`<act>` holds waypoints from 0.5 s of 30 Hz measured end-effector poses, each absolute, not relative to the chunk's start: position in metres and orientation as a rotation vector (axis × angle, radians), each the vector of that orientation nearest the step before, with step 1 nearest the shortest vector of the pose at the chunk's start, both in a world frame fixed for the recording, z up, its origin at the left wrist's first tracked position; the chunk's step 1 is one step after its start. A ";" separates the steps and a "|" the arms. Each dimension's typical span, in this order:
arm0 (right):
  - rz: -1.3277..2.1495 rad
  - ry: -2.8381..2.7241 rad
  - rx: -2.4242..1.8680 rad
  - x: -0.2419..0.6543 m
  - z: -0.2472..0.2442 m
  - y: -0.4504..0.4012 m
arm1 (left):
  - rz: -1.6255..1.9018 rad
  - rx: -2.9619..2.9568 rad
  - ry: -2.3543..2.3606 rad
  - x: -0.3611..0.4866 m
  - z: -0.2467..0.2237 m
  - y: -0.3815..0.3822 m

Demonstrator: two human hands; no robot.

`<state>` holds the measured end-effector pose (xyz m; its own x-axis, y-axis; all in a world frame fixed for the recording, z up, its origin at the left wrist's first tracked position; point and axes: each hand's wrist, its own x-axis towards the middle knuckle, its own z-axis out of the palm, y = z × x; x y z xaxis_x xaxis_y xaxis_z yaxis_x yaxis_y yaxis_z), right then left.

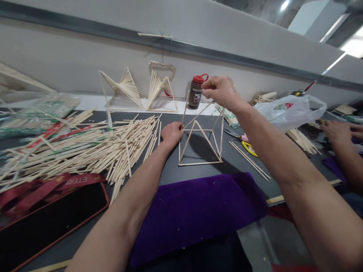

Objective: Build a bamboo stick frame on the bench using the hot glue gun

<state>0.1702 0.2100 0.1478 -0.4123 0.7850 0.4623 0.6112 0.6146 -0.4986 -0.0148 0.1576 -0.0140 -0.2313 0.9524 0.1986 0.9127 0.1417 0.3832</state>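
A frame of thin wooden sticks [200,163] stands on the dark tabletop, with a square base and slanting sticks that meet in a peak at the front. At its left back corner my left hand [171,134] is closed, fingertips pinching low on a wooden stick [185,107] that rises steeply. My right hand [222,90] hovers above the back of the frame, thumb and fingers pinched together. Whatever lies between those fingertips is too small to make out. Behind them, against the wall, a dark bottle with a red cap [195,94] stands upright.
Loose sticks [121,147] heap up at left, near a phone [56,223] and red lanyard [82,180]. Finished stick models [124,90] stand behind. Yellow-handled pliers [249,148] and a plastic bag [292,111] lie right, a purple cloth [204,204] in front. Another person's hands [337,132] are far right.
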 end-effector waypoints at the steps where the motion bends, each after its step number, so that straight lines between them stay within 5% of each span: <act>1: 0.305 -2.145 -1.115 0.177 0.148 0.211 | 0.662 1.888 2.308 -0.015 -0.014 0.158; 15: 0.308 -2.151 -1.231 0.202 0.137 0.224 | 0.679 1.917 2.343 -0.018 -0.019 0.161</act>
<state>0.2022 0.2236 0.1372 -0.3622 0.8380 0.4081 0.6897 0.5354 -0.4875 -0.0184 0.1614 -0.0186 -0.2359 0.9414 0.2409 0.9243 0.1408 0.3547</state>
